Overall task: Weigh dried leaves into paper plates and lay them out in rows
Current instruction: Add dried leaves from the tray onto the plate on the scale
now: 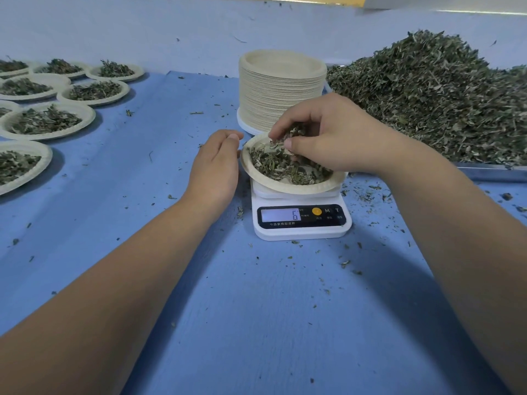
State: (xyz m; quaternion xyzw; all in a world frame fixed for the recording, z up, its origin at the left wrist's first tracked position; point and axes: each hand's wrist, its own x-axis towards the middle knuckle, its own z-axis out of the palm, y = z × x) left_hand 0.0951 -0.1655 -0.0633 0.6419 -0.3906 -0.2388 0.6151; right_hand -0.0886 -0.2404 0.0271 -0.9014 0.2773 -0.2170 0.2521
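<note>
Presently, the right grip (336, 135) is pinching a clump of dried green leaves (288, 133) directly above the round beige paper plate (296, 190), which is sitting beneath it on the white digital kitchen scale (302, 228). The left grip (215, 166) is lying open, fingers relaxed, just beside the plate's rim.

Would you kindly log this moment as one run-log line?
step: weighing | right hand: pinching leaves over plate on scale | left hand: open beside plate
</note>
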